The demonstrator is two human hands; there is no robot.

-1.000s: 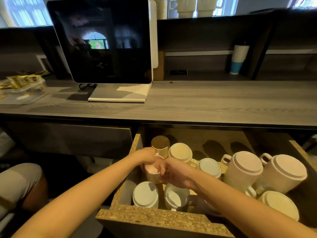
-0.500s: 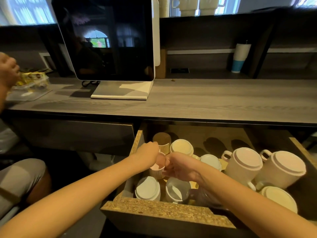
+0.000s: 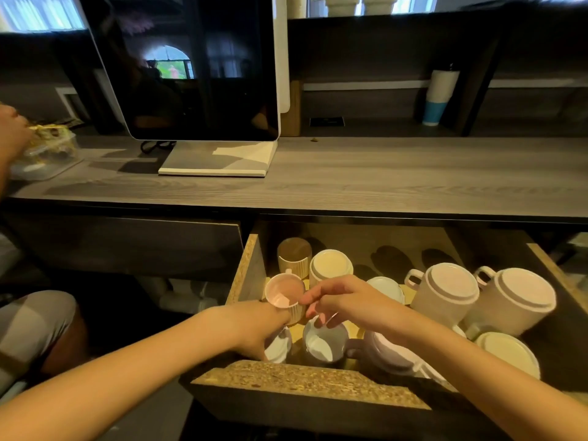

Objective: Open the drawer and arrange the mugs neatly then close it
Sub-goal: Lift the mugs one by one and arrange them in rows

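The wooden drawer [image 3: 302, 380] under the counter stands pulled out, with several mugs inside. My left hand [image 3: 254, 326] grips the lower body of a small ribbed mug [image 3: 284, 292] with a pink inside, tipped with its mouth toward me near the drawer's left wall. My right hand [image 3: 343, 300] pinches the same mug at its right side. Behind it stand an upside-down brown-based ribbed mug [image 3: 294, 256] and a cream mug [image 3: 331, 267]. Two large pale mugs [image 3: 445, 294] [image 3: 515, 300] lean upside down at the right. A white mug [image 3: 321, 342] lies below my hands.
A dark monitor [image 3: 197, 68] stands on the grey counter [image 3: 381, 176]. A white and blue tumbler [image 3: 440, 97] sits on the back shelf. At far left another person's hand [image 3: 12, 132] reaches into a clear container [image 3: 47, 151]. A closed drawer front [image 3: 127, 246] is on the left.
The ribbed mug has been raised a little and tipped so its mouth faces me. My left hand slid from its top down to its base. Another person's hand came in at far left.
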